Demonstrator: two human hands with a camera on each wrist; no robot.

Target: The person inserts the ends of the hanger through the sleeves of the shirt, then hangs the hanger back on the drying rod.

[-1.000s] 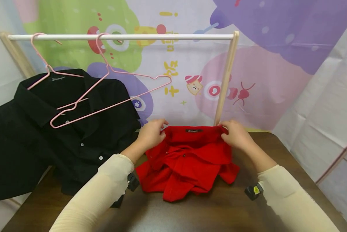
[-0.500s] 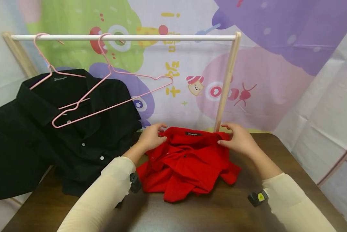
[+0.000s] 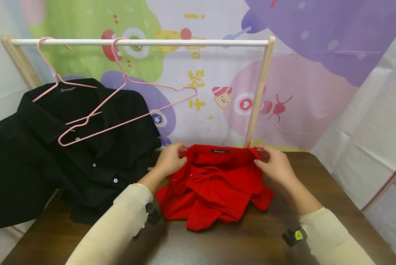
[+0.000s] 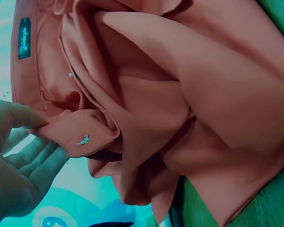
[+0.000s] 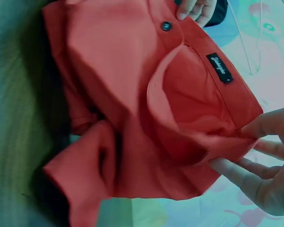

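Observation:
A crumpled red shirt (image 3: 218,191) lies on the table, its upper band with a dark label (image 3: 220,151) held up toward me. My left hand (image 3: 169,160) pinches the left end of this band. In the left wrist view, the left hand (image 4: 19,161) has thumb and fingers on either side of the cloth edge. My right hand (image 3: 275,163) holds the opposite end. The right wrist view shows the right hand (image 5: 270,161) with fingers at the cloth corner beside the label. Folds hide much of the shirt's shape.
A black shirt (image 3: 118,154) hangs at the left on a pink hanger (image 3: 45,59). Another pink hanger (image 3: 151,114) hangs bare from the white rail (image 3: 201,42). The rack's wooden post (image 3: 259,92) rises behind the red shirt. Brown tabletop (image 3: 237,243) lies in front.
The right hand loosened around the right corner half a second ago, dipped slightly, then took hold of the cloth again. The left hand shifted a little at its end. The shirt stays in place.

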